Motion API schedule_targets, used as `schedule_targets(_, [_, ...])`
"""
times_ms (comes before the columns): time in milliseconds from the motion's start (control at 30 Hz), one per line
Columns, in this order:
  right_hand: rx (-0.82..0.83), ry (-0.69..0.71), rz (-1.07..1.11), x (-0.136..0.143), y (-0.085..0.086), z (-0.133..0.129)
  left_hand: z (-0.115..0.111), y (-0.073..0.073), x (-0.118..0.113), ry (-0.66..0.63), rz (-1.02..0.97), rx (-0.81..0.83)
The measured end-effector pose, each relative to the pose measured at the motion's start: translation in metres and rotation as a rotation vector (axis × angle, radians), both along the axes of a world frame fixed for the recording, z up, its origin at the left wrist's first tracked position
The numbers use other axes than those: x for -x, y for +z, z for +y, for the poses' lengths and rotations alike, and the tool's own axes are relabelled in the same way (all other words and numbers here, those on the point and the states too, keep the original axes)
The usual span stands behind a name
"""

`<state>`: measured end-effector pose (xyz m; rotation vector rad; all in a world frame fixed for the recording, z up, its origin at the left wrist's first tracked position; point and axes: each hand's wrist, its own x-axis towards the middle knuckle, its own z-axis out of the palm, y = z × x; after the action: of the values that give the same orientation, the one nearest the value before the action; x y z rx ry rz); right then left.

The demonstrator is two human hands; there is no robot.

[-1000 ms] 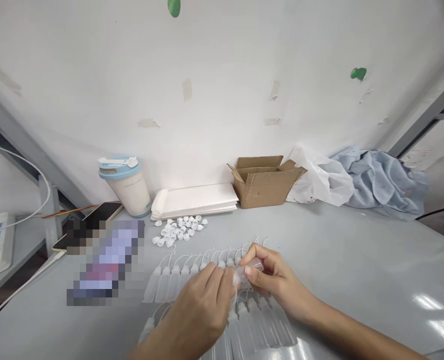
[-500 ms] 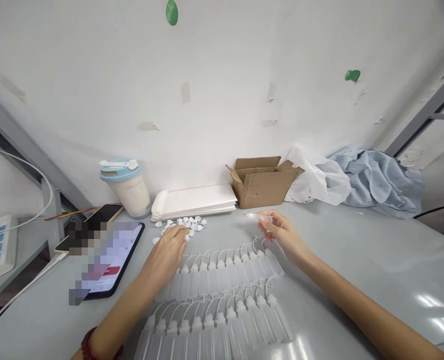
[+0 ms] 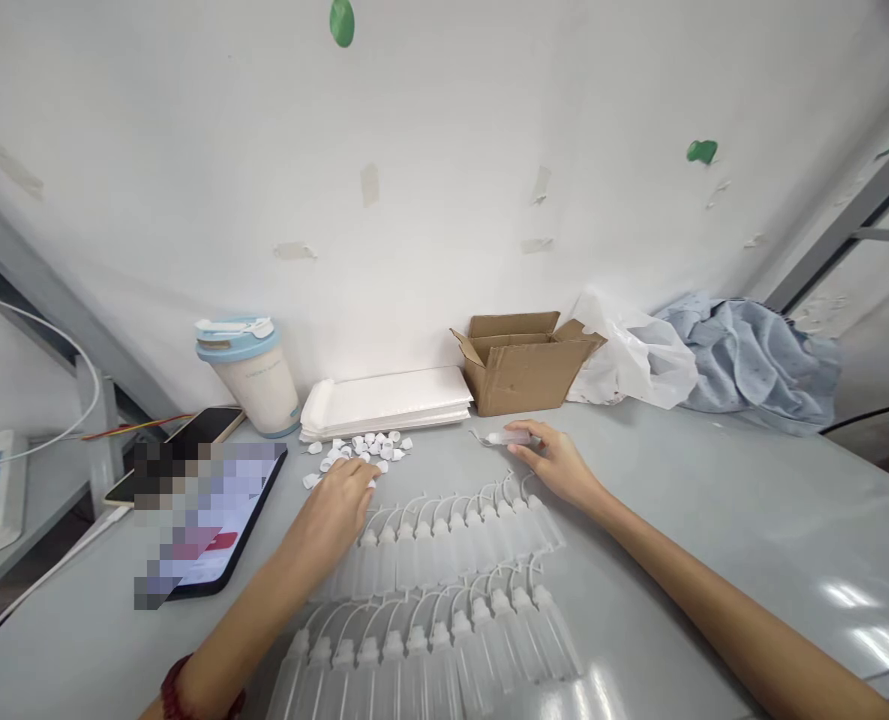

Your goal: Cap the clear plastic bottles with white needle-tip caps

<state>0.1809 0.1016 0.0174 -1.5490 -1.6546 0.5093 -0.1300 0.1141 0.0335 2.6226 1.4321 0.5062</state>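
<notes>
My right hand (image 3: 560, 462) pinches a small clear plastic squeeze bottle (image 3: 517, 437) low over the table, its thin strap and nozzle end pointing left. My left hand (image 3: 339, 502) rests at the near edge of a pile of small white caps (image 3: 369, 446). Its fingers are bent down and close together, with their tips partly hidden; a white bit shows by the thumb. Between my forearms lie two rows of similar bottles, a far row (image 3: 444, 560) and a near row (image 3: 414, 670), with curved straps at their tops.
A stack of white padded envelopes (image 3: 391, 400) and an open cardboard box (image 3: 526, 375) stand against the wall. Right of them are a white plastic bag (image 3: 635, 360) and blue cloth (image 3: 751, 365). A lidded cup (image 3: 256, 385) and two phones, one lit (image 3: 223, 540), lie left.
My right hand has lowered the bottle slightly, and the bottle's end has turned a little. My left hand has barely moved by the caps. The view has shifted slightly.
</notes>
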Motion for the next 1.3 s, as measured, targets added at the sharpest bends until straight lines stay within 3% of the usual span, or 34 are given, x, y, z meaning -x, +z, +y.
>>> schedule_targets(167, [-0.026, -0.029, -0.044, -0.003, -0.003, 0.004, 0.000, -0.001, -0.001, 0.012, -0.029, -0.024])
schedule_targets(333, [-0.034, -0.109, -0.067, -0.013, 0.020, 0.000, -0.003, 0.003, -0.003, 0.024, -0.070, -0.066])
schedule_targets(500, [0.224, 0.184, -0.127, -0.018, 0.056, -0.025, -0.005, 0.004, -0.004, 0.050, -0.124, -0.112])
schedule_targets(600, [0.491, 0.434, -0.240, -0.011, 0.067, -0.038, -0.006, 0.007, -0.004, 0.076, -0.174, -0.156])
schedule_targets(667, [0.590, 0.473, -0.318, -0.006, 0.067, -0.042, -0.006, 0.009, -0.005, 0.087, -0.210, -0.192])
schedule_targets(967, [0.727, 0.442, -0.361, -0.014, 0.060, -0.036, -0.008, 0.011, -0.007, 0.057, -0.239, -0.238])
schedule_targets(1300, [0.708, 0.342, -0.400, -0.007, 0.060, -0.038, -0.014, 0.009, -0.013, 0.025, -0.227, -0.233])
